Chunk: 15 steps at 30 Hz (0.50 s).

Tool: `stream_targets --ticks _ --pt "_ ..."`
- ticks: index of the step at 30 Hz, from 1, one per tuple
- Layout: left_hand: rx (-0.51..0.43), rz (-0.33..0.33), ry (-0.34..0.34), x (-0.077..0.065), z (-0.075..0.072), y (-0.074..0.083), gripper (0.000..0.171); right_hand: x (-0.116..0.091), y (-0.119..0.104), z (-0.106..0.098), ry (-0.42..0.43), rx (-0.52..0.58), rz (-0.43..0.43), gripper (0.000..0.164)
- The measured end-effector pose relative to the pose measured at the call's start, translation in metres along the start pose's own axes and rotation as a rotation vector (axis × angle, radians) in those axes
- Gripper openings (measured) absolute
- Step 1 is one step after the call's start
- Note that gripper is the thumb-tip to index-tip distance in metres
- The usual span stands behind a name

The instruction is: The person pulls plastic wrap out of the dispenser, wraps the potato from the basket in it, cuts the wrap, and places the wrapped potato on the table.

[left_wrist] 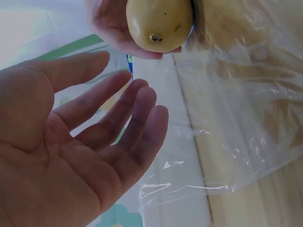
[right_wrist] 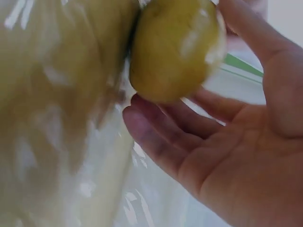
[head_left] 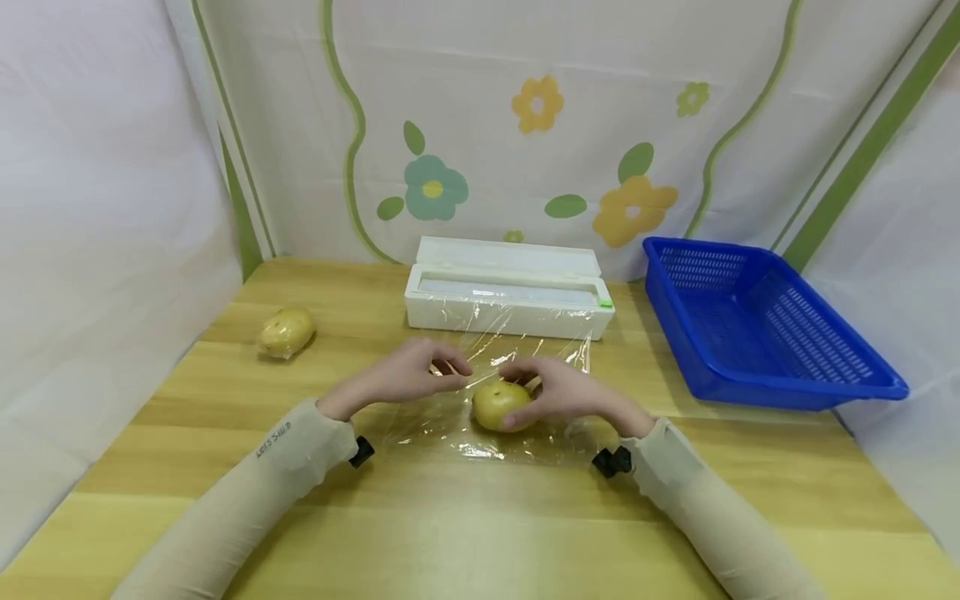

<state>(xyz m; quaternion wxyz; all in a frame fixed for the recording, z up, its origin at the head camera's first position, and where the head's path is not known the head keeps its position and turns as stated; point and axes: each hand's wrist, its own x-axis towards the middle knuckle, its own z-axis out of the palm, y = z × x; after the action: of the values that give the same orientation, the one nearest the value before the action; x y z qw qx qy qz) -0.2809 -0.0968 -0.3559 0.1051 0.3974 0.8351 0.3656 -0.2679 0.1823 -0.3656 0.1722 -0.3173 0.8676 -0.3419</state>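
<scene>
A yellow potato (head_left: pixel 497 405) is on a sheet of clear plastic wrap (head_left: pixel 442 421) spread over the table. My right hand (head_left: pixel 558 392) holds it from the right, thumb on the near side and fingers behind, as the right wrist view also shows with the potato (right_wrist: pixel 177 49). Just left of the potato is my left hand (head_left: pixel 416 371), fingers loosely bent and nothing between them; the left wrist view shows its bare palm (left_wrist: pixel 61 156). The wrap runs back to a white dispenser box (head_left: pixel 502 321) with its lid raised and a roll inside.
Another potato (head_left: pixel 287 332), with a shiny film on it, lies at the left of the wooden table (head_left: pixel 420 542). At the back right stands a blue plastic basket (head_left: pixel 787 383). A flowered curtain (head_left: pixel 480 108) hangs behind the table.
</scene>
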Motion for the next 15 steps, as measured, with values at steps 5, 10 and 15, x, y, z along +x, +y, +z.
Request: stream_targets --ticks 5,10,15 --pt "0.004 0.084 -0.036 0.0 -0.011 0.014 0.011 -0.012 -0.007 -0.024 0.13 -0.116 -0.152 0.068" --pt "0.063 0.168 -0.157 -0.003 -0.001 0.027 0.004 -0.031 -0.009 -0.02 0.195 -0.161 -0.313 0.033" --pt "0.08 0.105 -0.277 -0.007 0.024 0.029 0.008 -0.041 -0.005 -0.004 0.079 -0.156 -0.418 0.017"
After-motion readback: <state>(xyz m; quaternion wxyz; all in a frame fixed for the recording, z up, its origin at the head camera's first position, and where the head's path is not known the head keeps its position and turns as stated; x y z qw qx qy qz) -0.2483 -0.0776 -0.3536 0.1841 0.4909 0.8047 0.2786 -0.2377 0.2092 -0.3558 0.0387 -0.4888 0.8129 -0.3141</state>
